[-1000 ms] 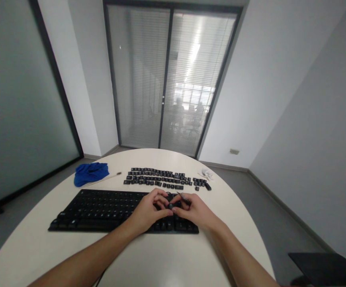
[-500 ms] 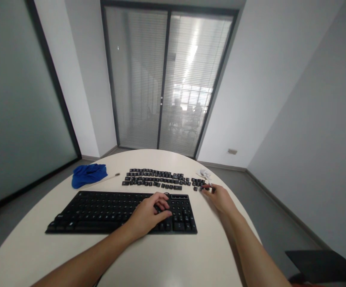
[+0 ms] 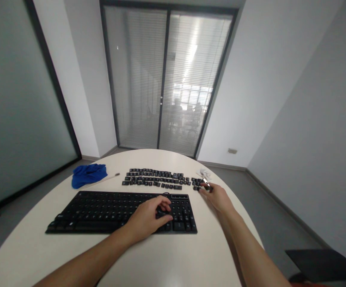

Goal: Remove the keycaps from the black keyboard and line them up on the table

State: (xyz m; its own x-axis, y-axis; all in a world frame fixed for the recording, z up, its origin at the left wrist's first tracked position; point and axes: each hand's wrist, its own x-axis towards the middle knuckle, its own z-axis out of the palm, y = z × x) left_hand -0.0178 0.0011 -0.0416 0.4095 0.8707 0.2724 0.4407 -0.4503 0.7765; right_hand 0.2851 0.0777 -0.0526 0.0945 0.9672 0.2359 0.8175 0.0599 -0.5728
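Observation:
A black keyboard (image 3: pixel 101 215) lies across the near part of the table, many of its key positions showing only small pale marks. My left hand (image 3: pixel 150 215) rests over its right half, fingers loosely bent and thumb apart, with nothing visible in it. Beyond the keyboard's right end, my right hand (image 3: pixel 219 197) is closed on a slim, shiny metal tool (image 3: pixel 206 183), its exact kind too small to make out. The fingertips of that hand are at a small cluster of black keycaps (image 3: pixel 195 183). More loose keycaps (image 3: pixel 149 179) lie in rows behind the keyboard.
On the round white table (image 3: pixel 167 259), a blue cloth (image 3: pixel 89 175) lies at the far left beside a thin-handled brush (image 3: pixel 107 178). Crumpled white tissue (image 3: pixel 205 172) sits behind my right hand. A dark chair part (image 3: pixel 322 265) shows at lower right.
My right hand has shifted slightly, and the metal tool in it now shows more plainly, tilted over the keycaps. A keycap near its fingertips sits closer to the cluster. My left hand barely moves.

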